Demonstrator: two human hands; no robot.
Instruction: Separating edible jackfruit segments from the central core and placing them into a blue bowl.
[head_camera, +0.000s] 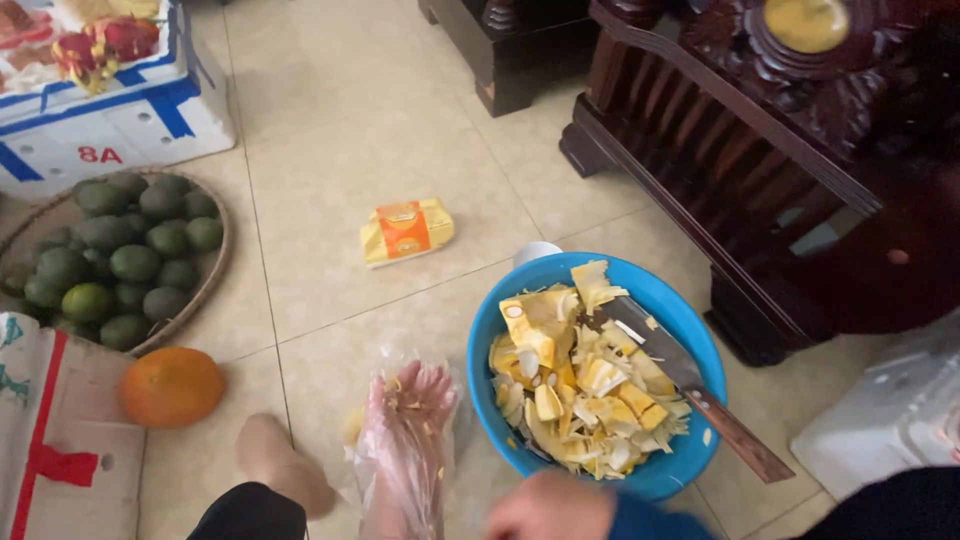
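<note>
My left hand (405, 445) wears a thin clear plastic glove speckled with yellow fruit bits. Its fingers are stretched out flat over the tiled floor, just left of a blue bowl (480, 335), and it holds nothing. My right hand (550, 508), bare and blurred, sits at the bottom edge beside the glove's cuff, with a blue sleeve behind it. The bowl is heaped with yellow jackfruit pieces and pale scraps (575, 390). A wooden-handled knife (700, 395) lies across the bowl's right side, touched by neither hand.
My bare foot (280, 465) rests left of the gloved hand. An orange (172, 386) lies by a flat cardboard piece (50, 430). A woven basket (215, 270) of green fruit, a white foam box (120, 130), a yellow-orange packet (406, 231) and dark wooden furniture (740, 150) surround the spot.
</note>
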